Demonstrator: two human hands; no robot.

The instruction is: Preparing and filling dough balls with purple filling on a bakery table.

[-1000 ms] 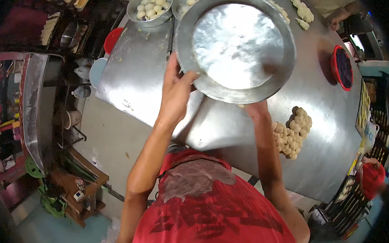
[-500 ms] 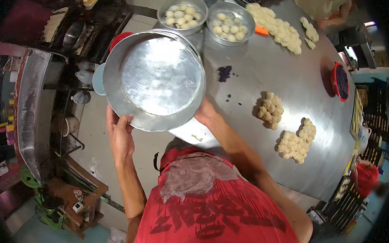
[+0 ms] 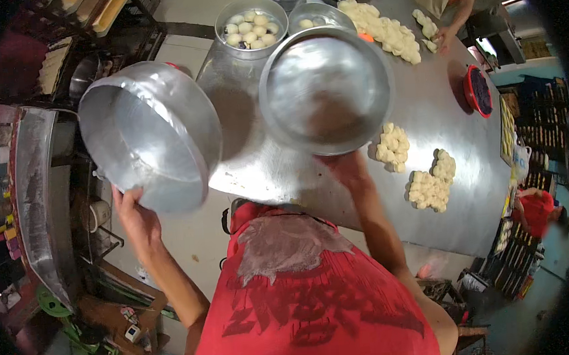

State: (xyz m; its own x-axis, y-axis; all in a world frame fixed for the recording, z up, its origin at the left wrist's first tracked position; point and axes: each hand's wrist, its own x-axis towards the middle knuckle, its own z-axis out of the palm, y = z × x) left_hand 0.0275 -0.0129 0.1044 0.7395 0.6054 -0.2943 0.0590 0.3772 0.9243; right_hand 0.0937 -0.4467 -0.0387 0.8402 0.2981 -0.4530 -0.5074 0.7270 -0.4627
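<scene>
My left hand [image 3: 140,226] grips the lower rim of a deep round metal pan [image 3: 153,137], tilted on its side left of the table. Nothing shows inside it. A second round metal pan [image 3: 326,85] is held over the steel table [image 3: 257,169] by my right hand [image 3: 350,171], closed at its near edge with the fingers partly hidden beneath. Right of that pan lie two clumps of pale dough balls [image 3: 393,147] [image 3: 432,191]. Behind it, partly covered, stands a pan [image 3: 294,20] with dough balls, beside another such pan [image 3: 249,52].
More dough balls [image 3: 386,32] lie along the table's far side. A co-worker's hand [image 3: 445,39] touches a small dough strip [image 3: 425,22] there. At the right stands a red bowl [image 3: 468,92] of dark purple filling. Metal equipment [image 3: 36,214] lines the left side.
The pans, together in both hands before, are now apart: one has gone left and tipped, the other right over the table. The co-worker's hand has reached the dough strip.
</scene>
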